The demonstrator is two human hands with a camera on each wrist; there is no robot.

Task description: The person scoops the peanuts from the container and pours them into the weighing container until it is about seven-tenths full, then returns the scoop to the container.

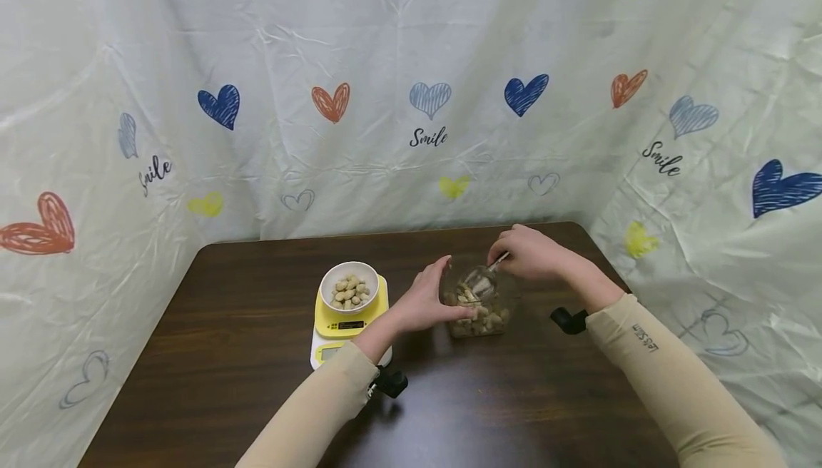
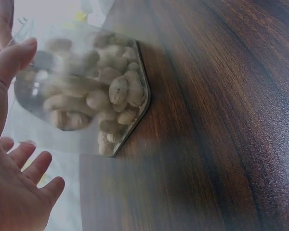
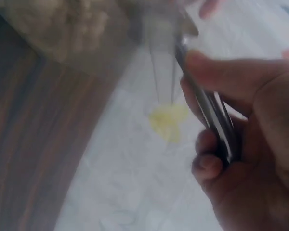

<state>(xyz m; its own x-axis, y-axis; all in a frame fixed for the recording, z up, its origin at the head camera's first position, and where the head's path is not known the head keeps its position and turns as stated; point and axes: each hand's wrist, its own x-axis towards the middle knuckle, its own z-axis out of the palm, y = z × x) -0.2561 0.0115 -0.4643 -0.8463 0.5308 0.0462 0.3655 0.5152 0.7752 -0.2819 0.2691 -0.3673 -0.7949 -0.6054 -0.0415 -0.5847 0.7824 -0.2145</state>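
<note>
At the table's right half, a clear square-edged container (image 1: 504, 331) holds peanuts in their shells (image 2: 120, 91). My left hand (image 1: 420, 302) grips its left side, thumb across the near wall and fingers spread along the other side. In my right hand (image 1: 531, 254) is the handle of a metal scoop (image 1: 481, 282), fingers wrapped round it in the right wrist view (image 3: 216, 120). The scoop's head is tilted down inside the container among the peanuts. Left of the container, a white bowl (image 1: 327, 285) with some peanuts stands on a yellow and white kitchen scale (image 1: 323, 322).
The dark wooden table (image 1: 257, 325) ends at a back edge before a white curtain (image 1: 372, 204) printed with hearts. Black wrist cameras (image 1: 390, 383) sit under both forearms. My left forearm passes over the scale's front corner.
</note>
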